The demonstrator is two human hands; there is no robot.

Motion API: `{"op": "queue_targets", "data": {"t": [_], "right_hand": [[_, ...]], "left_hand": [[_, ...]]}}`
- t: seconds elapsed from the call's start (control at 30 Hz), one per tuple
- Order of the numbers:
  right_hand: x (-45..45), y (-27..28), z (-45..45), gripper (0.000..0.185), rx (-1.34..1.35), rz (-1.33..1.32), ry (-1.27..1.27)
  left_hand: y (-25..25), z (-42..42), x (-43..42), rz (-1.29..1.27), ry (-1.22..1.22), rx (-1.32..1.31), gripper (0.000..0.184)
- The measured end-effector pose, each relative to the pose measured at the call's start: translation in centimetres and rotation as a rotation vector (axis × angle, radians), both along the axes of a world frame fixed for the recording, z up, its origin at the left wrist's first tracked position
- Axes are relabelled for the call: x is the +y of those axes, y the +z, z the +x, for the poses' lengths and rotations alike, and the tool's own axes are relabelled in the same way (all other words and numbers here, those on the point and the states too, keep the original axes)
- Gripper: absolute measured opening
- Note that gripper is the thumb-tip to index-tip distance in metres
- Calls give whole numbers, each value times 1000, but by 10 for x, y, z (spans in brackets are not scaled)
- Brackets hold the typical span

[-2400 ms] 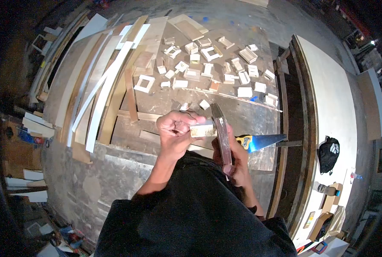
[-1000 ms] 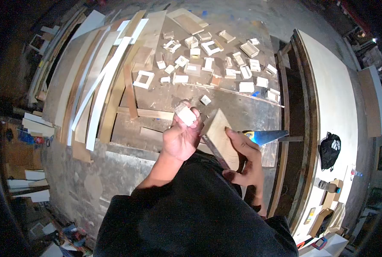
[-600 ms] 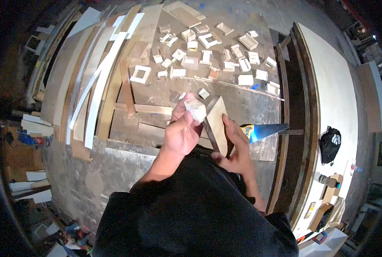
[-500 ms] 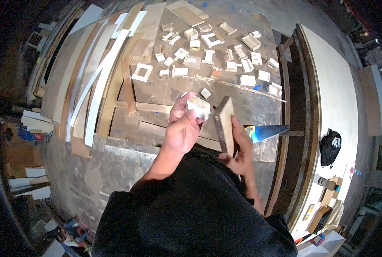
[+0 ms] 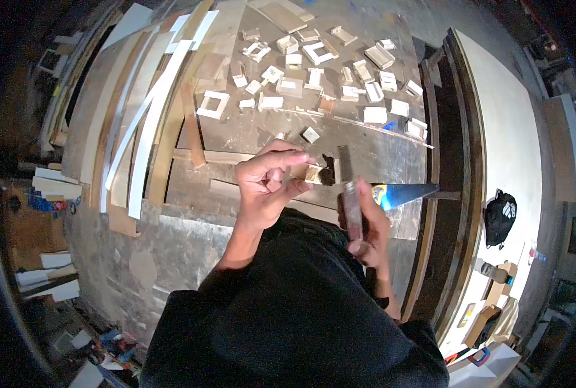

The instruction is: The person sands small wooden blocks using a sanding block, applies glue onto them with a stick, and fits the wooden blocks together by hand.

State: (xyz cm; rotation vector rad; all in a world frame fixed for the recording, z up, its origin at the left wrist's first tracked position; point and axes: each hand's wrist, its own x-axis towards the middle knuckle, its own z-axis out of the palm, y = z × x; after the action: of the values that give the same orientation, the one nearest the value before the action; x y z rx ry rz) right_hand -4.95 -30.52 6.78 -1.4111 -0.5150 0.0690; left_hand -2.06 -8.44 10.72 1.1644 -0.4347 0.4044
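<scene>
Wooden block (image 5: pixel 313 174), small and pale with a rough, speckled tan face, is held above the worn brown surface (image 5: pixel 385 156) near mid-view, pinched between thumb and fingers of the left hand (image 5: pixel 265 181), parted only by its thickness. At four o'clock from it, the right hand (image 5: pixel 373 226) grasps a long flat slab (image 5: pixel 351 204), fingers and thumb spread along it; its dark edge is blurred. One squared pale piece (image 5: pixel 310 135) lies at twelve o'clock, a blue-bladed saw (image 5: pixel 404 195) just past three

Obstacle right of hands (image 5: pixel 373 220): saw (image 5: pixel 407 194)
</scene>
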Motion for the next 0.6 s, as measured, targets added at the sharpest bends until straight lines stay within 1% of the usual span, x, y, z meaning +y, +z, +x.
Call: {"op": "queue_targets", "data": {"t": [0.03,0.07,0.1,0.17,0.2,0.27,0.33,0.37,0.4,0.43,0.47,0.53,0.57,0.6], "right_hand": [[2,-4,1,87,-180,-32,22],[3,-6,4,87,-177,-34,18],[4,-7,8,86,-120,-105,-3],[3,-1,18,85,-11,-255,-27],[-3,-9,26,86,-75,-310,-31],[-12,-26,34,78,207,-274,-28],[-19,-59,52,78,260,-303,-180],[-31,-102,65,81,187,-282,-246],[-50,-140,81,81,75,-660,-325],[-56,-136,88,83,218,-905,-331],[-64,-160,99,88,260,-1052,-340],[-81,-226,110,91,-60,-1114,-519],[-86,-238,115,91,-57,-1114,-516],[-88,-246,120,92,-44,-1184,-513]], "left_hand": [[-1,-1,-1,-25,-14,34,43],[-2,-2,-2,-50,-28,68,44],[-1,-3,-3,-53,-31,70,44],[2,-2,0,-152,6,106,44],[1,-3,4,-150,12,103,44],[-2,-7,8,-128,-16,146,43],[-3,-8,7,-166,-46,162,42],[-3,-8,7,-200,-72,170,41],[-6,-8,6,-201,-75,170,41],[-9,-8,5,-311,-157,214,40],[-11,-8,5,-419,-235,258,40],[-9,-11,6,-431,-274,281,39],[-10,-13,7,-397,-248,320,40],[-11,-13,10,-362,-222,356,41]]}}
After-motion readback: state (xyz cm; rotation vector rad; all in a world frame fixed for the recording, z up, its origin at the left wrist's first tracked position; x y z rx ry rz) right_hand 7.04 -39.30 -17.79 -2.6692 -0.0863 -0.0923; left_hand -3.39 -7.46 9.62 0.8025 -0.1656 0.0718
